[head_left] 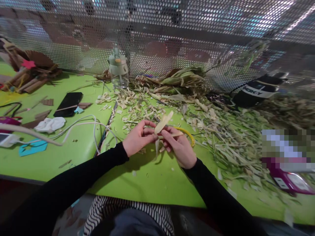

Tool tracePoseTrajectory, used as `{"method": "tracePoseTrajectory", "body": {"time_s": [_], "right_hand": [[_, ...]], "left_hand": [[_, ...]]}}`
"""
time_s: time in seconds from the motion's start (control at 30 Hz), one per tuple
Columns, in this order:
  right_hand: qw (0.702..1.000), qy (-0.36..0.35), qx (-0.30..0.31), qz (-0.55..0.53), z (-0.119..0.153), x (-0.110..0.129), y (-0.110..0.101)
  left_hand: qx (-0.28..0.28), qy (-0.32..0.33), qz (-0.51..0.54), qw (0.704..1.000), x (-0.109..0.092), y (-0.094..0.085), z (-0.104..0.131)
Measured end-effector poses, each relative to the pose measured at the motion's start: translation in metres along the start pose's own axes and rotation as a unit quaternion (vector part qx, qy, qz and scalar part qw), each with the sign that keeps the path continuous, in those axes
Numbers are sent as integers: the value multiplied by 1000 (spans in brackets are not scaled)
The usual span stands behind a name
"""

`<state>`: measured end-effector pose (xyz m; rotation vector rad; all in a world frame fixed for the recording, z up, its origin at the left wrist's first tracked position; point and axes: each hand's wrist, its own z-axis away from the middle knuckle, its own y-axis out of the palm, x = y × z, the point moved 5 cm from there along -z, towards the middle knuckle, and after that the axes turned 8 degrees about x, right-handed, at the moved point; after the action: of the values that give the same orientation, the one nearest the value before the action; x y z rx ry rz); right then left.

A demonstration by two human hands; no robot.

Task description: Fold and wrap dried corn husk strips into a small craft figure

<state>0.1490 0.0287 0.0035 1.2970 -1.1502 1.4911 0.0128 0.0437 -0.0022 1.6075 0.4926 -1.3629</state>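
Between my hands, above the green table, is a pale piece of dried husk (164, 122), pointing up and to the right. My left hand (139, 137) pinches its lower end between thumb and fingers. From the other side, my right hand (178, 146) closes on the same spot, fingertips almost touching the left ones. A thin pale strip (157, 148) hangs below the fingertips. Behind my right hand curves a yellow band (188, 133), partly covered by it; whether that hand holds it I cannot tell.
Husk scraps (137, 108) litter the green table (147, 183), heaped toward the right. Whole dried husks (177, 80) lie against the perforated metal screen (157, 49). Nearby stand a clear bottle (118, 68), a black phone (69, 104), white cables (81, 123) and a purple glue gun (287, 178).
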Motion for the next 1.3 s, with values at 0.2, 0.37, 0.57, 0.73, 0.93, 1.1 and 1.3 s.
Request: {"method": "tracePoseTrajectory", "body": {"time_s": [0.2, 0.37, 0.57, 0.73, 0.93, 1.1, 1.3], "right_hand": [[999, -26, -33, -20, 0, 3, -2], [991, 0, 51, -123, -1, -3, 7], [991, 1, 50, -126, 0, 0, 10], [992, -29, -27, -118, -2, -2, 1], [989, -50, -43, -131, -2, -6, 1], [992, -46, -15, -119, -2, -4, 1], [992, -55, 39, -105, -3, 2, 4]], "left_hand": [[17, -38, -14, 999, 6, 3, -3], [46, -72, -3, 996, 10, 4, -2], [54, -90, 33, 994, 12, 9, 0], [-18, -62, 40, 997, 9, 4, -1], [-57, -56, 45, 996, 9, -2, -1], [-46, -67, 27, 996, 7, 0, 0], [-73, -63, 45, 994, 9, -8, -1]]}}
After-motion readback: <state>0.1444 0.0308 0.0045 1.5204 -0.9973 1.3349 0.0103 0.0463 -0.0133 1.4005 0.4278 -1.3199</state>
